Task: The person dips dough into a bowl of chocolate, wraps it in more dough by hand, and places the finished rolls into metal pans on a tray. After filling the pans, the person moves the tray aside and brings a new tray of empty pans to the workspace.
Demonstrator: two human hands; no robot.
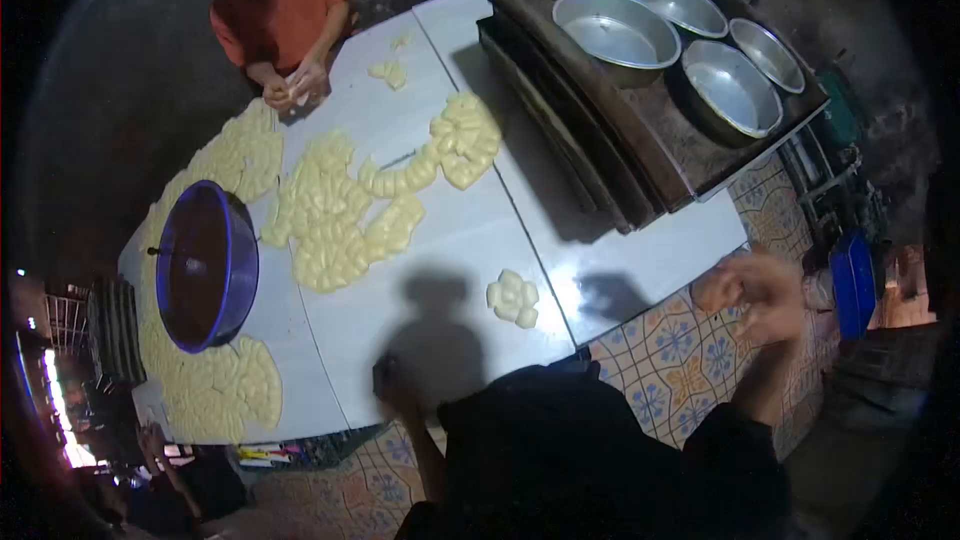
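My right hand [762, 298] is raised over the tiled floor, off the table's right edge, and is smeared by motion; its fingers and anything in it cannot be made out. My left hand [393, 388] is low at the near edge of the white table [430, 290], in shadow. A dark shape shows at its fingers, too dim to identify. Between my hands, on the tabletop, lies a small cluster of pale dough pieces [513, 298]. A larger mass of dough pieces [330, 225] sits farther left, touching neither hand.
A purple-rimmed basin [243, 285] stands among dough on the left. Round metal pans [615, 28] rest on stacked dark trays [650, 130] at upper right. Across the table, a person in an orange shirt [275, 15] works with both hands. Another person's arm [165, 465] shows at lower left.
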